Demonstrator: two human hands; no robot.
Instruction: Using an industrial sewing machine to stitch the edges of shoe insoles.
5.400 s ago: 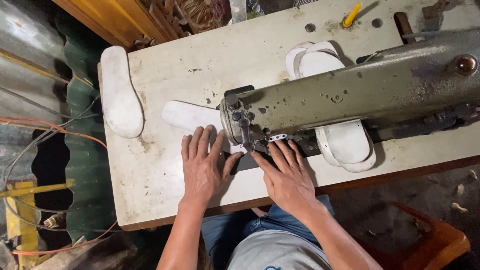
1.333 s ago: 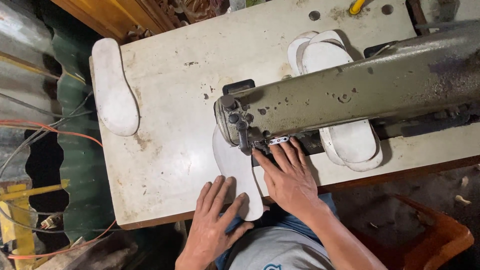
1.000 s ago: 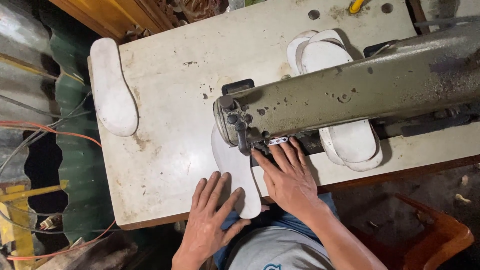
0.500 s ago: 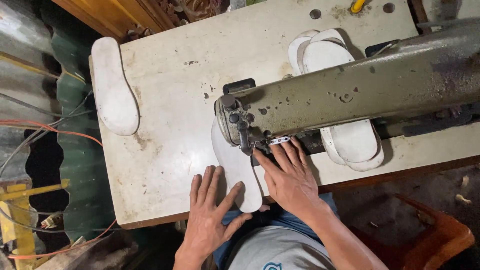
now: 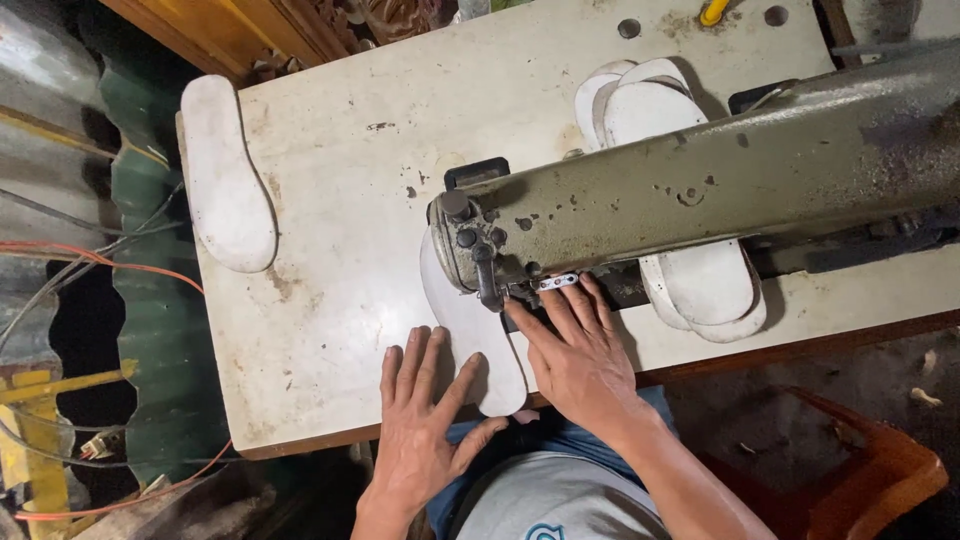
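Observation:
A white shoe sole (image 5: 468, 315) lies lengthwise under the head of a grey-green sewing machine (image 5: 700, 190), its near end over the table's front edge. My left hand (image 5: 425, 420) lies flat on the table beside the sole, fingers spread, with the thumb and index finger touching its left side. My right hand (image 5: 575, 350) presses flat on the sole's right side, fingertips right by the needle and presser foot (image 5: 495, 292).
A second white sole (image 5: 225, 185) rests at the far left corner of the worn white table (image 5: 340, 250). A stack of white soles (image 5: 680, 270) lies under the machine arm. Green corrugated sheet and cables are on the left; an orange chair (image 5: 880, 470) is at the right.
The sole was turned from pointing left to pointing toward me. In the last second my left hand slid forward along the sole; the right hand stayed by the needle.

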